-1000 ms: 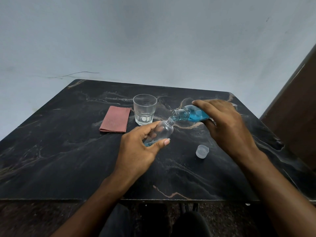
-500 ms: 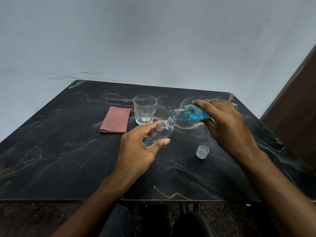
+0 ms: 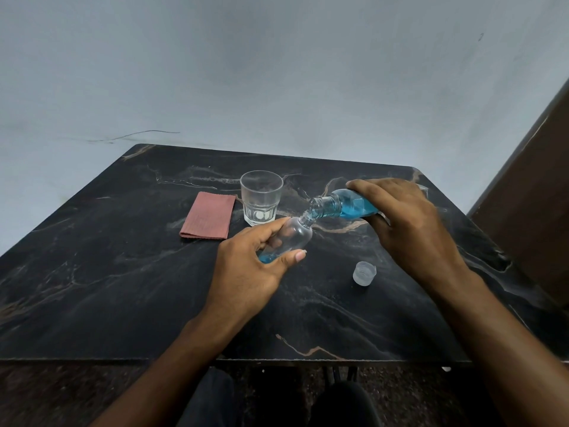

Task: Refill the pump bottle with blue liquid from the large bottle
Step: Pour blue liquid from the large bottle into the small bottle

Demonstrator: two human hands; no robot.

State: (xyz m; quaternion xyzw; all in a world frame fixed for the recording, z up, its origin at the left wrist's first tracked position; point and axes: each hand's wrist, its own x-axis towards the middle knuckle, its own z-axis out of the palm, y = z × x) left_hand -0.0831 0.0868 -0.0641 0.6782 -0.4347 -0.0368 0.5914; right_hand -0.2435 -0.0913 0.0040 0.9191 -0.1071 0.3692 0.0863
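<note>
My left hand (image 3: 252, 266) grips a small clear pump bottle (image 3: 292, 237), tilted with its open neck up and to the right; a little blue liquid sits at its lower end. No pump head is in view. My right hand (image 3: 406, 220) holds the large bottle (image 3: 341, 206) of blue liquid, tipped nearly flat. Its open mouth rests right at the small bottle's neck. Most of the large bottle's body is hidden under my fingers.
On the dark marble table (image 3: 107, 288) an empty glass tumbler (image 3: 261, 197) stands just behind the bottles. A folded pink cloth (image 3: 208, 215) lies to its left. A clear cap (image 3: 364, 273) lies near my right wrist. A brown wooden panel (image 3: 532, 195) rises at the right.
Both hands and bottles hold almost the same pose. The pool of blue liquid in the small bottle looks slightly bigger.
</note>
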